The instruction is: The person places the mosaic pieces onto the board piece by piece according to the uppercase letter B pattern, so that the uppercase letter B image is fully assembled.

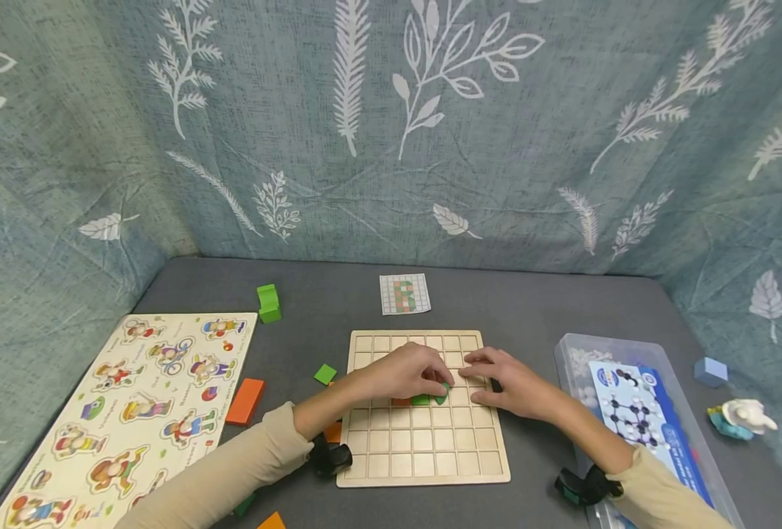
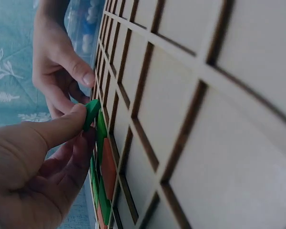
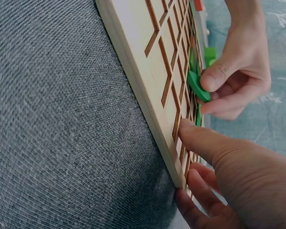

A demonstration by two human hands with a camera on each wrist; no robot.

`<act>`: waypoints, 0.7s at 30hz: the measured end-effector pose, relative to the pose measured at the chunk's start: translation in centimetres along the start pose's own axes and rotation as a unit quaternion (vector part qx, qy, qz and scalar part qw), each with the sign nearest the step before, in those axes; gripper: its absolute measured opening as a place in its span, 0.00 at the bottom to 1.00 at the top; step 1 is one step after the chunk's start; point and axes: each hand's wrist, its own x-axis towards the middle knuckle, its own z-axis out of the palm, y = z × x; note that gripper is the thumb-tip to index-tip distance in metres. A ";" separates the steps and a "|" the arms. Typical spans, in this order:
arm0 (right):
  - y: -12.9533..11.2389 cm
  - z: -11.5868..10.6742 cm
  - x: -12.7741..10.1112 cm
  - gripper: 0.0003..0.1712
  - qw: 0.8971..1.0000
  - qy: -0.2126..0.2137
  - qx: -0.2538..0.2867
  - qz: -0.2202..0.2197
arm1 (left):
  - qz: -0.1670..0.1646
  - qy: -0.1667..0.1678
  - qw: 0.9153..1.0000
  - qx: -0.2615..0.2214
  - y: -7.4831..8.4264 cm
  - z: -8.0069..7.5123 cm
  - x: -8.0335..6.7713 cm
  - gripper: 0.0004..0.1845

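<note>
A wooden grid board (image 1: 424,448) lies in the middle of the grey table. My left hand (image 1: 440,383) pinches a green tile (image 1: 442,394) between thumb and fingers and holds it tilted over a cell. Beside it, green (image 1: 420,400) and orange (image 1: 400,402) tiles sit in the grid. In the left wrist view the pinched green tile (image 2: 91,113) stands on edge against the board (image 2: 205,95). My right hand (image 1: 482,376) rests on the board's right side, holding nothing. In the right wrist view its thumb (image 3: 205,140) presses the board face (image 3: 143,62) near the green tile (image 3: 199,87).
A pattern card (image 1: 404,294) lies behind the board. To the left are a green block (image 1: 268,303), a loose green tile (image 1: 325,374), an orange block (image 1: 245,401) and a figure puzzle (image 1: 133,411). At the right are a clear plastic box (image 1: 565,360), a blue cube (image 1: 711,371) and a small toy (image 1: 741,419).
</note>
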 end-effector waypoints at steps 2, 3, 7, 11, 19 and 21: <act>0.0 0.0 0.0 0.23 1.000 0.000 0.001 -0.001 | 0.003 -0.007 1.000 0.015 0.1 0.0 -0.1 0.10; -0.1 0.0 0.0 0.23 1.000 0.000 0.001 -0.002 | 0.007 -0.009 1.000 0.021 0.1 0.0 -0.1 0.10; -0.1 -0.1 0.0 0.23 1.000 0.001 0.003 -0.003 | 0.009 -0.016 0.999 0.045 0.3 0.1 -0.3 0.10; 0.0 -0.1 -0.1 0.23 1.000 -0.001 0.003 -0.001 | 0.011 -0.009 0.997 0.070 0.5 0.3 -0.5 0.08; 0.1 0.0 -0.1 0.23 1.000 -0.003 0.002 0.004 | 0.012 0.045 0.997 0.062 0.4 -1.2 -3.0 0.11; 0.1 0.0 -0.1 0.23 1.000 -0.004 0.000 0.007 | -0.001 0.071 0.996 0.050 -0.3 -2.3 -4.8 0.12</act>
